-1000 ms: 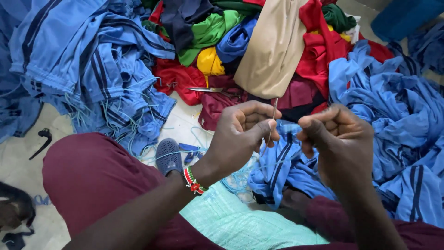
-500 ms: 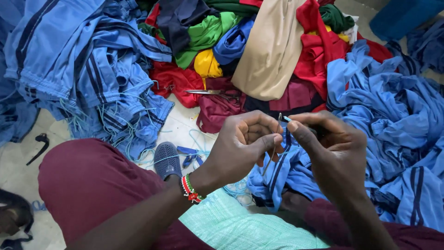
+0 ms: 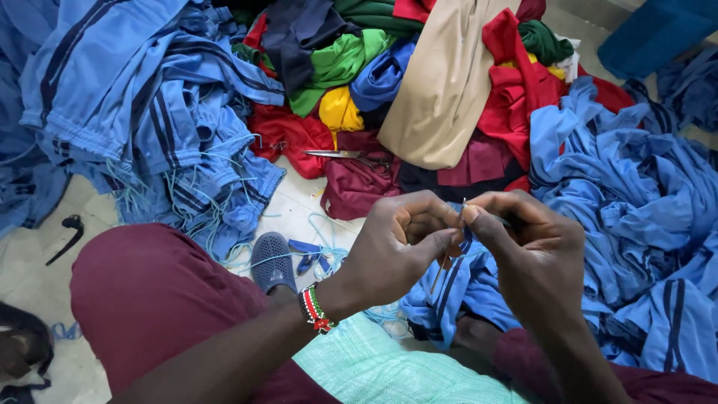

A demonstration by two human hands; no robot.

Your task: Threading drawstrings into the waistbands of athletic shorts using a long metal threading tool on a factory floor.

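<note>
A thin metal needle [image 3: 463,212] is pinched upright between the fingertips of the left hand [image 3: 396,243] and right hand [image 3: 535,251], steadied above the blue striped cloth garment [image 3: 456,288] for close handling.

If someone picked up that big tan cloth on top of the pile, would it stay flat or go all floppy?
Probably floppy: the tan cloth already drapes in soft folds over the clothes pile. It looks light for its size, being thin fabric. It likely wouldn't roll, but it might drag neighbouring garments along, since it overlaps them.
</note>
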